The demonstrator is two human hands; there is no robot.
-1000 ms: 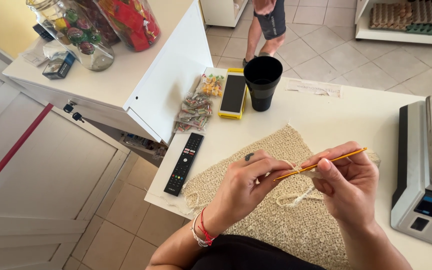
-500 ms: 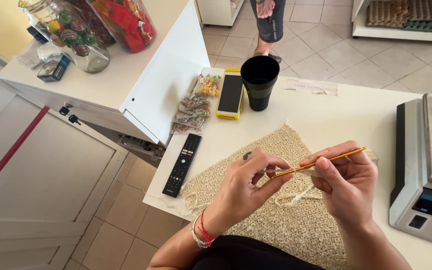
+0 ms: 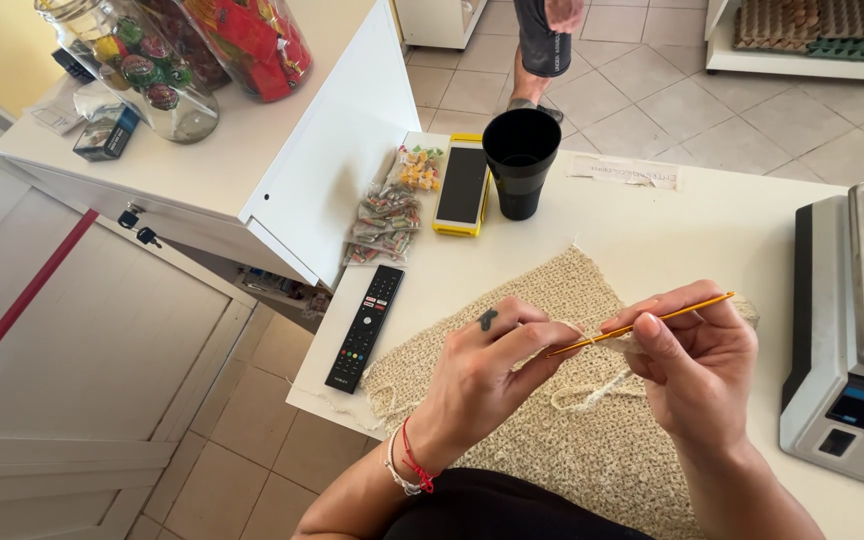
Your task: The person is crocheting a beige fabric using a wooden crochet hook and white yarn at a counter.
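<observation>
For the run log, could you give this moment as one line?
right hand: holds crochet hook | left hand: pinches yarn | over beige crochet piece

A small shop is being shown here. A weighing scale [image 3: 852, 340] with a display is being kept on the white counter [image 3: 712, 215], and big glass jars [image 3: 192, 50] full of wrapped sweets are being displayed on a second counter. Small bags of candy [image 3: 387, 215] are being laid out beside a phone, and egg trays [image 3: 812, 20] are being stored on a shelf behind.
</observation>
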